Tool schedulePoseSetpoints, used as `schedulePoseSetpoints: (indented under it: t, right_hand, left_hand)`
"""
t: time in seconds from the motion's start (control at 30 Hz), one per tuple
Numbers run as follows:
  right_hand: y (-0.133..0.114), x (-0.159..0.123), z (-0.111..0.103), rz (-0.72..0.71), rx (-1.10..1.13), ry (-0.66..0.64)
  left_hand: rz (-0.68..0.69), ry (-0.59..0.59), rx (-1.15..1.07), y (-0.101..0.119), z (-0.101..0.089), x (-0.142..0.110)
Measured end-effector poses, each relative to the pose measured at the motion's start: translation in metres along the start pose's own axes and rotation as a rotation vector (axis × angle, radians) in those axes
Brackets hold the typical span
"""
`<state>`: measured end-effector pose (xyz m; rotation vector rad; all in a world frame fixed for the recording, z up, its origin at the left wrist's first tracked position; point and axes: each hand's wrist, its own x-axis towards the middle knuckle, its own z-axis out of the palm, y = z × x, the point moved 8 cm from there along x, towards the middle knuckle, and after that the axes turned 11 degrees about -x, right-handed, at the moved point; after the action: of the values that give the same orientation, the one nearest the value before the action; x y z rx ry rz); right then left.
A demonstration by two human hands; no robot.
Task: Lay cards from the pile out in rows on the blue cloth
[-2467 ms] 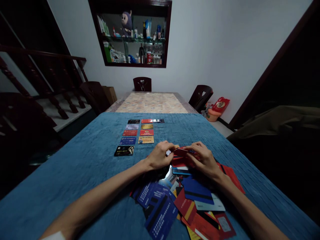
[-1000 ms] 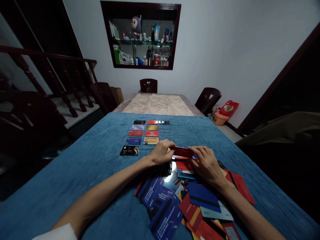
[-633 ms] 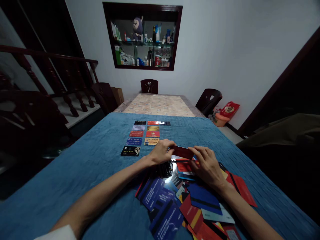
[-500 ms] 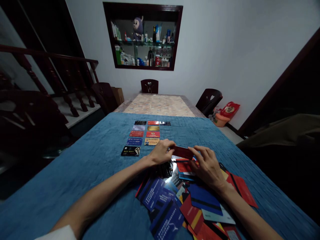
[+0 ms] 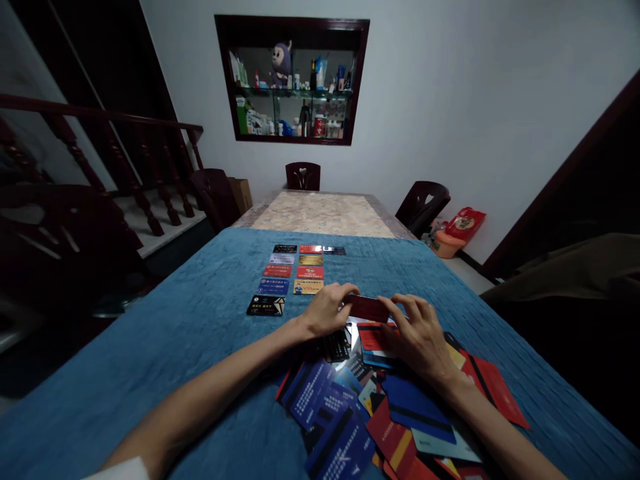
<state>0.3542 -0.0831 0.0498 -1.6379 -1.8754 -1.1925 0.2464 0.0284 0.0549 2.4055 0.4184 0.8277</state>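
A dark red card [image 5: 367, 309] is held up level by its two short ends. My left hand [image 5: 327, 310] pinches the left end between thumb and fingers, and my right hand [image 5: 417, 333] grips the right end. Below both hands lies a loose heap of plastic cards, among them a blue card [image 5: 340, 443], a red card [image 5: 393, 433] and an orange-red card [image 5: 375, 339]. Beyond my left hand, cards lie in two columns, with a black card [image 5: 266, 305] nearest and a tan card [image 5: 309, 287] beside my fingers.
A blue cloth [image 5: 165, 347] covers the near table, and a patterned tabletop [image 5: 320, 208] continues behind it. Chairs stand around, one of them a dark wooden chair [image 5: 423, 203] at the right. A wall cabinet [image 5: 295, 93] holds bottles and a plush toy.
The view has shifted slightly, so the scene sits a little lower and to the right. Both hands still hold the dark red card, with little other visible movement.
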Motion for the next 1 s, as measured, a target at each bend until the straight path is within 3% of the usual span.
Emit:
schedulePoseSetpoints:
  t: [0.23, 0.53, 0.73, 1.0]
  right_hand:
    - [-0.003, 0.008, 0.001, -0.049, 0.02, -0.018]
    - [-0.007, 0.026, 0.008, -0.097, 0.068, -0.031]
    - [-0.011, 0.041, 0.017, -0.125, 0.147, -0.075]
    - [-0.018, 0.07, 0.048, -0.19, 0.226, -0.129]
  left_hand:
    - [0.109, -0.073, 0.181, 0.006, -0.003, -0.013]
    - [0.27, -0.016, 0.394, 0.008, -0.017, -0.026]
    - [0.282, -0.05, 0.488, 0.001, -0.027, -0.024]
    - [0.218, -0.095, 0.523, -0.018, -0.05, -0.014]
